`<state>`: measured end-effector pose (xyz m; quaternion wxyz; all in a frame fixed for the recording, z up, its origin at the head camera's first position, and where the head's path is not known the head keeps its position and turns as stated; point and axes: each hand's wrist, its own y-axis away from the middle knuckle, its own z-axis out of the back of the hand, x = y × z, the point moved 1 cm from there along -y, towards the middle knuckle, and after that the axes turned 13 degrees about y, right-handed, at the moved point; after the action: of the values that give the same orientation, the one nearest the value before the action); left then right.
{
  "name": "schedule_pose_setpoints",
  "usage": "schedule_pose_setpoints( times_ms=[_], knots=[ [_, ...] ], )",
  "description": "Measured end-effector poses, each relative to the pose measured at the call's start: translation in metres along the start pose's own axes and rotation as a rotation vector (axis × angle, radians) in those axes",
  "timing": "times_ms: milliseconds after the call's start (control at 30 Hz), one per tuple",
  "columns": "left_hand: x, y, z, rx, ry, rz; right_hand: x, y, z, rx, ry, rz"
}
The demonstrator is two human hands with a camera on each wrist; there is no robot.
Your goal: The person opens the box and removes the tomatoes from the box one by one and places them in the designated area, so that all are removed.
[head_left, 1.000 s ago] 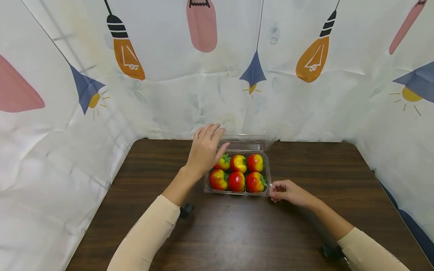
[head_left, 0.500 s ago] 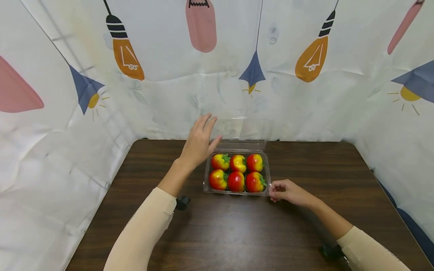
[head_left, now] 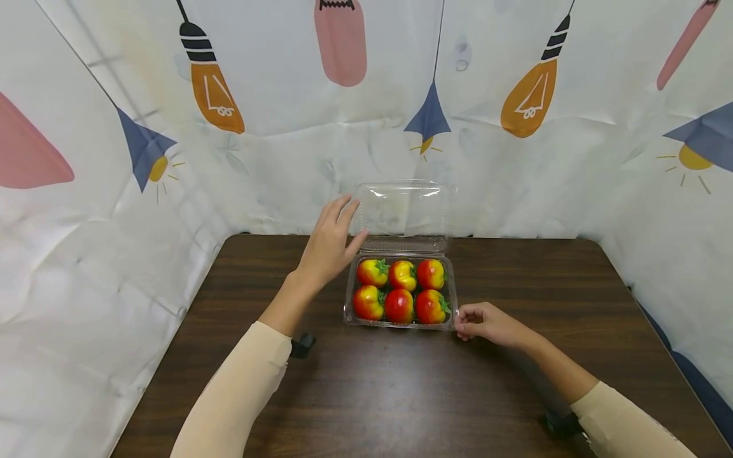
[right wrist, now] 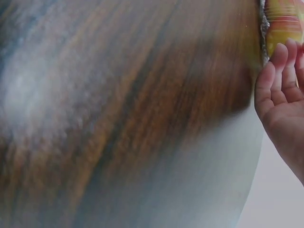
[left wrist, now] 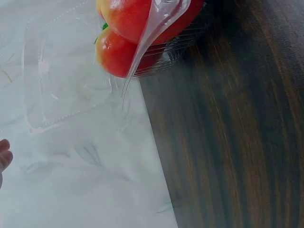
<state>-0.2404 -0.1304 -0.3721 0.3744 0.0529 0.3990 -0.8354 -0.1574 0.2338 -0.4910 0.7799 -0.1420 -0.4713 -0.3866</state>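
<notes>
A clear plastic clamshell box (head_left: 395, 326) sits near the back of the table, holding several red-and-yellow fruits (head_left: 431, 275) with green leafy caps. Its hinged lid (head_left: 403, 210) stands raised behind it, in front of the cloth. Beside the lid's left edge is my left hand (head_left: 328, 247), fingers extended and spread, holding nothing. The left wrist view shows the lid (left wrist: 66, 76) and only fingertips (left wrist: 4, 159) at its left edge. At the front right corner of the box, my right hand (head_left: 487, 324) pinches the rim between thumb and curled fingers. The right wrist view has those fingers (right wrist: 285, 71) against its side.
The dark wood table (head_left: 395, 394) has its back edge just behind the box. A white cloth (head_left: 275, 178) printed with lamps and bulbs hangs behind and at the sides. Dark wrist cameras (head_left: 302, 345) sit under both forearms.
The lid has swung up and back from low behind the box to standing tall. My left hand has moved up and left, off the fruits. My right hand has stayed at the corner.
</notes>
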Motion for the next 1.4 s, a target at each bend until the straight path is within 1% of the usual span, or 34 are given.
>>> schedule_pose_setpoints(
  times_ms=[100, 200, 367, 500, 667, 833, 1067, 1233, 1400],
  knots=[
    [-0.001, 0.004, 0.002, 0.007, 0.013, 0.014, 0.002, 0.003, 0.004, -0.017, 0.043, -0.023],
    [-0.002, 0.008, 0.004, 0.015, 0.023, 0.035, 0.004, 0.006, 0.010, -0.047, 0.116, -0.047],
    [-0.006, 0.016, 0.008, 0.048, 0.032, 0.059, 0.009, 0.012, 0.021, -0.123, 0.215, -0.065],
    [-0.010, 0.024, 0.010, 0.100, 0.059, 0.095, 0.019, 0.014, 0.029, -0.200, 0.278, -0.066],
    [-0.014, 0.037, 0.011, 0.186, 0.094, 0.177, 0.029, 0.012, 0.037, -0.257, 0.344, -0.047],
    [-0.015, 0.050, 0.009, 0.255, 0.162, 0.304, 0.036, 0.006, 0.042, -0.259, 0.400, 0.019],
    [-0.012, 0.065, 0.005, 0.296, 0.273, 0.453, 0.050, -0.005, 0.050, -0.264, 0.530, 0.095],
    [-0.008, 0.074, 0.001, 0.324, 0.337, 0.554, 0.058, -0.012, 0.052, -0.218, 0.574, 0.122],
    [-0.004, 0.082, -0.002, 0.325, 0.398, 0.615, 0.065, -0.019, 0.051, -0.161, 0.617, 0.139]
  ],
)
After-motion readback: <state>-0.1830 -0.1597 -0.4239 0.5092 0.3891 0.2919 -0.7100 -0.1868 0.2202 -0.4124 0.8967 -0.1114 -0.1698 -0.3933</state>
